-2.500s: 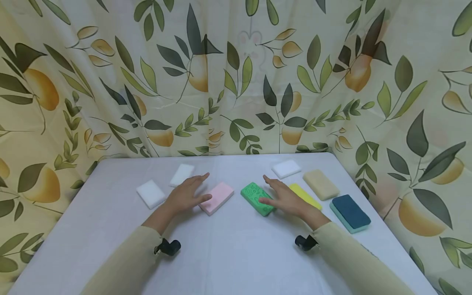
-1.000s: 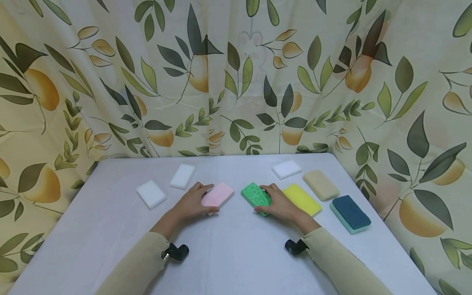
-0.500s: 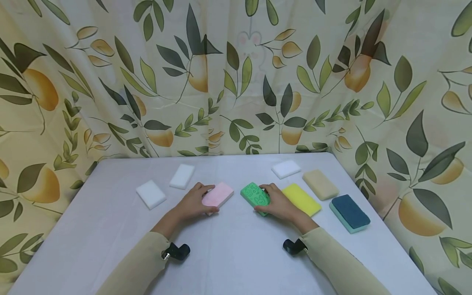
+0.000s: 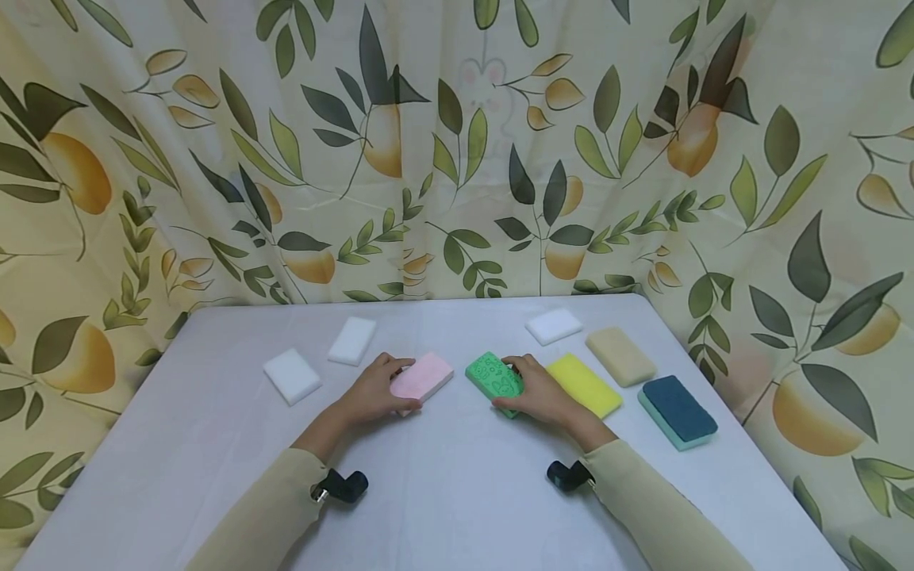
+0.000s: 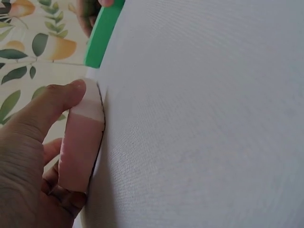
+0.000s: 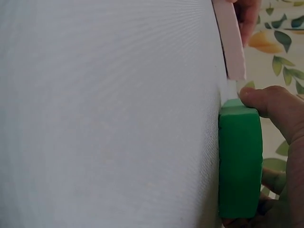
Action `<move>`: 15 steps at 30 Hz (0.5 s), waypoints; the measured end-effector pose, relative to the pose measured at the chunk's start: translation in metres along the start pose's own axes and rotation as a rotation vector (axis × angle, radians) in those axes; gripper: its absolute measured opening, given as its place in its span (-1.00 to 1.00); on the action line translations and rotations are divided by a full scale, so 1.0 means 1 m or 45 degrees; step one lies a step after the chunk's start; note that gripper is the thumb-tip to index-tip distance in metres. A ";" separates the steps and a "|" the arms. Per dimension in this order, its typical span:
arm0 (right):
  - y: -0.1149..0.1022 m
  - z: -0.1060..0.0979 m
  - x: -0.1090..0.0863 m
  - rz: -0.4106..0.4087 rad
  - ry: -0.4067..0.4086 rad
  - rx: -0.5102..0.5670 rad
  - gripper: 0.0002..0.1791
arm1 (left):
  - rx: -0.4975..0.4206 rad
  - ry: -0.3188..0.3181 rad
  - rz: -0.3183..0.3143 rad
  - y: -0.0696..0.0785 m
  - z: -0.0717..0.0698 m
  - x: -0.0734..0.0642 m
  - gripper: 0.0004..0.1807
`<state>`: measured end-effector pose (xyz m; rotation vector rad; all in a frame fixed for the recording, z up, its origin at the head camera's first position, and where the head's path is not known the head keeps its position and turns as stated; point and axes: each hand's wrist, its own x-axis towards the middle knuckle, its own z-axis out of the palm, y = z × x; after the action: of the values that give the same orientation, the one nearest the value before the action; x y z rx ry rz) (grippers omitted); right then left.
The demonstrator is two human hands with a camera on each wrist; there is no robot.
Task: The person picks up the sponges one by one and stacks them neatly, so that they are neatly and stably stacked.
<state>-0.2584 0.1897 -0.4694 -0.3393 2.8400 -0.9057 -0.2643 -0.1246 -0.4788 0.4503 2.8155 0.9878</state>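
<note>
My left hand [image 4: 370, 392] grips a pink sponge [image 4: 425, 376] by its near left end, thumb on the near long side and fingers on the far one. In the left wrist view the thumb presses the edge of the pink sponge [image 5: 81, 147], which lies flat on the white cloth. My right hand [image 4: 544, 394] grips a green patterned sponge [image 4: 491, 376] the same way, at its near right end. The right wrist view shows the thumb on one side of the green sponge [image 6: 240, 161] and curled fingers at the other, partly hidden behind it.
A yellow sponge [image 4: 584, 385] lies just right of my right hand. Beyond it are a beige sponge [image 4: 620, 357] and a dark blue and teal sponge [image 4: 678, 412]. White pads lie at back right [image 4: 553, 327] and on the left [image 4: 292, 377]. A patterned curtain [image 4: 457, 238] hangs behind the table.
Both hands have come down from above the sponges and closed round the pink and green ones, uncovering the yellow sponge. Over the last half second they have stayed almost still.
</note>
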 end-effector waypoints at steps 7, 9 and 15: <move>0.000 0.000 0.000 -0.001 -0.006 0.018 -0.03 | -0.029 -0.002 0.001 0.001 -0.001 -0.001 -0.15; 0.001 0.000 0.000 -0.002 -0.006 0.020 -0.03 | -0.036 0.001 0.007 0.000 0.000 -0.001 -0.16; 0.001 0.000 0.000 -0.003 -0.002 0.027 -0.04 | -0.043 0.013 0.044 -0.003 0.001 -0.001 -0.19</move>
<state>-0.2582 0.1910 -0.4701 -0.3411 2.8268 -0.9350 -0.2640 -0.1267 -0.4819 0.4927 2.8049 1.0455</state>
